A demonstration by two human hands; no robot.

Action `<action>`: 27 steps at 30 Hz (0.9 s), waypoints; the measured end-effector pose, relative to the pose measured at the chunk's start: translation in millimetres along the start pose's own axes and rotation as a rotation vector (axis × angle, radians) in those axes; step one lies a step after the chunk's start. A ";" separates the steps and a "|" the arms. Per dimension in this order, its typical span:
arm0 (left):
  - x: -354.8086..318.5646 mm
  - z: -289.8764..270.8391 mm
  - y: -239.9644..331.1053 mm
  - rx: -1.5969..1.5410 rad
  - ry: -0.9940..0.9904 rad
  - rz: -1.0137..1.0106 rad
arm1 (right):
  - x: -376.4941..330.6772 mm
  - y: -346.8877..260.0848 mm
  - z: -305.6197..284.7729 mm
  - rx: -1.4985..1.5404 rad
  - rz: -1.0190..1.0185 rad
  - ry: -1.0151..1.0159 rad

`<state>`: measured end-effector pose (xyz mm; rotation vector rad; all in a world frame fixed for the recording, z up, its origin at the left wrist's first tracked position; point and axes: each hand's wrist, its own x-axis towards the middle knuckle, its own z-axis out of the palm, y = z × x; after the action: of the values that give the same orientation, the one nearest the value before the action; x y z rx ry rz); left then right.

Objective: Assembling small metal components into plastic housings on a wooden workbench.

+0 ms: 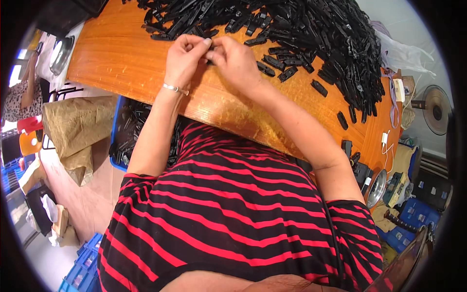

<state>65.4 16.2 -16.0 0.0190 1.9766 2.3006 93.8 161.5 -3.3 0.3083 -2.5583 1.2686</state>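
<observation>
- Left hand (186, 57) and right hand (235, 61) meet fingertip to fingertip over the glossy orange wooden table (121, 58); both pinch 1 small black plastic piece (210, 55), mostly hidden by the fingers, shape hard to make out.
- Left wrist wears a thin silver bracelet (175, 89).
- What shows of the piece is dark and narrow, held just above the tabletop at the near edge of the pile.
- Big heap of black plastic clip-like strips (301, 34) covers the far and right side of the table, cut off at the top; loose ones scattered near the right hand.
- Blue plastic crate (116, 127) under the table edge holds more black pieces, partly hidden by the left arm.
- Crumpled brown paper sack (73, 129) beside the crate on the floor.
</observation>
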 end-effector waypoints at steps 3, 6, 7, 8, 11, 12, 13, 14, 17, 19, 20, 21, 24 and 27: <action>-5.6 6.6 6.3 0.016 -0.058 -0.014 | 3.6 7.8 -8.9 0.033 -0.035 0.014; -4.1 5.5 4.0 0.047 -0.088 -0.026 | 5.4 9.0 -20.0 -0.003 -0.017 -0.067; -2.9 5.0 3.7 0.070 -0.097 -0.022 | 5.9 10.8 -23.8 -0.045 0.010 -0.117; -2.5 3.1 1.8 0.071 -0.098 -0.022 | 5.8 14.8 -26.6 -0.045 0.010 -0.115; -1.1 -1.0 -0.5 0.037 0.043 0.061 | 5.6 22.4 -36.1 0.200 0.191 -0.195; -3.0 -1.1 4.5 -0.019 0.025 0.061 | 5.8 17.8 -41.3 0.320 0.292 -0.270; -4.0 -1.8 7.3 -0.075 0.007 0.060 | 5.7 15.9 -44.6 0.442 0.393 -0.345; -1.1 -6.9 5.3 -0.039 -0.067 0.053 | 5.6 17.5 -45.8 0.444 0.394 -0.345; 2.4 -8.5 7.9 0.075 -0.152 -0.052 | 5.9 21.0 -47.1 0.505 0.467 -0.405; 2.5 -2.5 3.4 0.104 -0.130 -0.035 | 4.2 25.8 -44.5 0.568 0.467 -0.267; 0.3 0.1 2.4 0.108 -0.117 -0.058 | 4.0 30.5 -42.8 0.567 0.466 -0.267; -1.1 1.2 1.2 0.114 -0.104 -0.081 | 5.2 33.4 -41.3 0.515 0.438 -0.308; -1.4 2.7 -4.1 0.226 -0.067 -0.109 | 5.9 33.6 -39.2 0.428 0.474 -0.363; -0.7 1.8 -8.5 0.308 -0.036 -0.124 | 5.6 28.3 -33.7 0.376 0.563 -0.374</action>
<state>66.9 19.2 -24.0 -0.0355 2.2247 1.8905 84.7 204.9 -3.0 -0.1399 -2.8092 2.0770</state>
